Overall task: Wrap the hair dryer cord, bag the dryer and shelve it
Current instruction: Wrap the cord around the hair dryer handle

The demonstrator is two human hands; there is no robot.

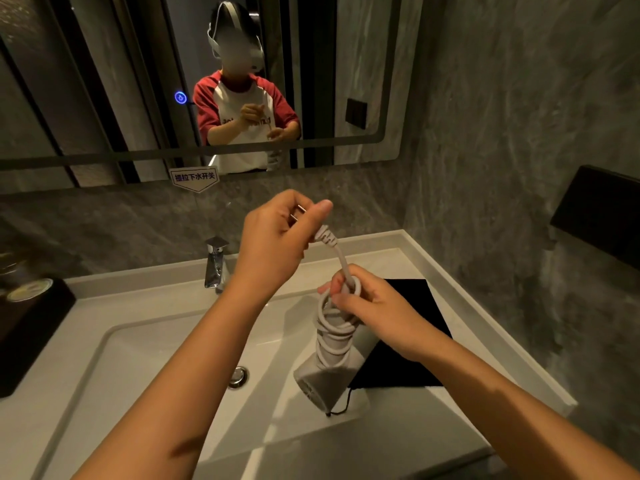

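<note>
Over the sink [138, 341], my left hand [277, 237] pinches the plug [325, 235] taut; my right hand [367, 306] grips the coiled dryer [325, 379]. Best tuck the tail snugly.

Grey-white hair dryer [323, 379] hangs nozzle-down over basin, cord [334, 327] coiled round its handle; plug [325, 235] end runs up taut. Black bag [408, 336], apparently empty, lies flat behind.

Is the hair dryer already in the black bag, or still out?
Out. The hair dryer is in the right hand, its cord coiled around it; the black bag lies flat beside the sink.
</note>
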